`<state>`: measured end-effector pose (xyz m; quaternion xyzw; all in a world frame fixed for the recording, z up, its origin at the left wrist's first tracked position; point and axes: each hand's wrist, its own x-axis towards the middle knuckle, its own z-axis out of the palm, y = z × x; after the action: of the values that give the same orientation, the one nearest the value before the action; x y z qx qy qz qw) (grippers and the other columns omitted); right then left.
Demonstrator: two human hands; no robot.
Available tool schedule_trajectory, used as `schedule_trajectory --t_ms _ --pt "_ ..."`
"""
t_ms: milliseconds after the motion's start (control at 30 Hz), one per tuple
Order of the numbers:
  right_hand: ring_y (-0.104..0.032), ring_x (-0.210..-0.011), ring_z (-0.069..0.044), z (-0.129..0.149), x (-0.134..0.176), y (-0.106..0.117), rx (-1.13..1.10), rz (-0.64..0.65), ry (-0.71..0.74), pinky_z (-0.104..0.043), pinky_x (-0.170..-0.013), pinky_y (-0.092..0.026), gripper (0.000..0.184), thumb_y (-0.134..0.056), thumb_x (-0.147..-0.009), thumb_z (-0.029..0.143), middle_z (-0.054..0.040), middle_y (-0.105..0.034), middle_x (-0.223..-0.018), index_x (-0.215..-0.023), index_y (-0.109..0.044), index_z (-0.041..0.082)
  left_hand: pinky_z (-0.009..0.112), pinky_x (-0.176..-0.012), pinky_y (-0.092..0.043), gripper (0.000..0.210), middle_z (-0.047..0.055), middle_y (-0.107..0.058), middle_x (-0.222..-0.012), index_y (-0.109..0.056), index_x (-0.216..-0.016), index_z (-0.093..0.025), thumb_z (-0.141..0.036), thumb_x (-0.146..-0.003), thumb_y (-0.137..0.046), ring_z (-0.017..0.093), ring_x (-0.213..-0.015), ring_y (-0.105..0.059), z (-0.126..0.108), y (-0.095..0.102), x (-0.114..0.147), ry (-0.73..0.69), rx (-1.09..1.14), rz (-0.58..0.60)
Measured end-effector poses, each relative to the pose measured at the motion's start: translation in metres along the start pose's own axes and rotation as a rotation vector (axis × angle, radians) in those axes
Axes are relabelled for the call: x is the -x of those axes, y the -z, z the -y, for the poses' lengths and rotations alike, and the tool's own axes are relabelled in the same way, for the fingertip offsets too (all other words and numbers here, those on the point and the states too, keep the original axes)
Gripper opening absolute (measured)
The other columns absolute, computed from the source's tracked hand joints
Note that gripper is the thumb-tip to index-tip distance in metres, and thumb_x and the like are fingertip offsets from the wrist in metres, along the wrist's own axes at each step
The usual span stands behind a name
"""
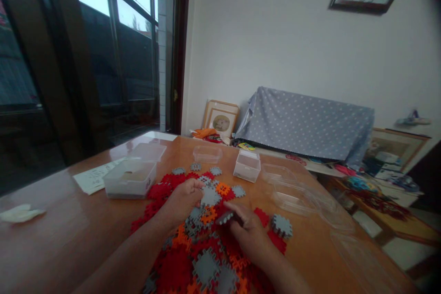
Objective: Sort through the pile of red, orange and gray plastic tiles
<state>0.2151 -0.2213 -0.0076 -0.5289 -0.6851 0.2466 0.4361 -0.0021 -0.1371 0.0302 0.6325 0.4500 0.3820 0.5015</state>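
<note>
Red, grey and orange toothed plastic pieces, like interlocking tiles, cover the middle of the table, many in red (pixel 174 266). My left hand (pixel 184 200) is closed, its thumb and fingertips pinched at the edge of a light grey toothed piece (pixel 211 196). To its right, my right hand (pixel 251 234) grips a small grey toothed piece (pixel 224 218) between thumb and fingers, tilted above the others. An orange piece (pixel 223 189) lies just beyond. A stack of grey pieces (pixel 281 225) rests to the right of my right hand.
At the left stands a clear plastic box (pixel 131 179) beside a paper sheet (pixel 98 177). Another lidded box (pixel 247 165) and several clear trays, one at the right (pixel 292 197), line the far side. A crumpled white tissue (pixel 21 213) lies near the table's left edge.
</note>
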Motion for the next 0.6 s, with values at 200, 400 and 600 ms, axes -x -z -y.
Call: schedule_trajectory --t_ms 200,400,600 --pt "-0.067 -0.110 -0.023 -0.003 0.002 0.008 -0.053 0.024 -0.122 -0.041 -0.097 -0.051 0.057 -0.045 -0.077 0.011 -0.0044 -0.072 -0.122 -0.129 -0.064 0.023 0.024 -0.061 -0.037 0.032 -0.002 -0.059 -0.074 -0.059 -0.105 -0.016 -0.035 -0.078 -0.058 0.014 -0.067 -0.053 -0.008 -0.004 0.003 0.027 0.020 0.007" --pt "-0.065 -0.110 -0.025 0.001 -0.002 0.011 0.052 -0.087 -0.098 -0.044 -0.098 -0.049 0.048 -0.055 -0.086 0.027 -0.0075 -0.069 -0.125 -0.134 -0.059 0.025 0.023 -0.058 -0.035 0.030 -0.003 -0.060 -0.074 -0.059 -0.105 -0.017 -0.032 -0.079 -0.058 0.013 -0.066 -0.053 -0.006 -0.009 0.005 0.038 0.064 0.104" --pt "-0.048 -0.134 -0.029 0.028 -0.002 0.001 0.246 -0.005 0.099 -0.047 -0.112 -0.038 0.076 -0.072 -0.081 0.037 -0.0115 -0.053 -0.146 -0.149 -0.043 0.024 0.023 -0.059 -0.036 0.028 -0.003 -0.063 -0.077 -0.059 -0.104 -0.017 -0.028 -0.078 -0.059 0.012 -0.065 -0.053 -0.004 -0.017 0.008 0.039 0.114 0.193"
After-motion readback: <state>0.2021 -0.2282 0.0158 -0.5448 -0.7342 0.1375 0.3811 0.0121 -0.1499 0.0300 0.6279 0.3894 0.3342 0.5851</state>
